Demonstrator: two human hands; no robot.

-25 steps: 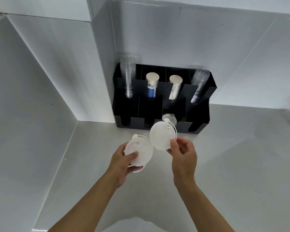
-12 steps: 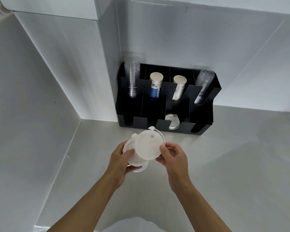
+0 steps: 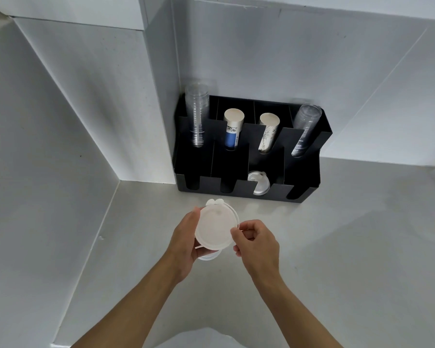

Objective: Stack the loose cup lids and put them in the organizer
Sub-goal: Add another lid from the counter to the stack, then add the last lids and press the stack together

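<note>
A small stack of white cup lids point(image 3: 216, 227) is held above the counter in front of the black organizer point(image 3: 312, 192). My left hand point(image 3: 186, 243) cups the stack from the left and below. My right hand point(image 3: 255, 241) pinches the right rim of the top lid, which lies on the stack. Little tabs stick out at the stack's far edge. Other white lids point(image 3: 259, 183) sit in the organizer's third front slot from the left; its other front slots look dark.
The organizer's back row holds clear cup stacks point(image 3: 197, 114) at both ends and two paper cup stacks point(image 3: 232, 129) between them. White walls close in the corner at the left and behind. The grey counter point(image 3: 349, 259) spreads to the right.
My right hand has brought its single lid leftward and laid it on top of the lids in my left hand. Both hands now hold one stack.
</note>
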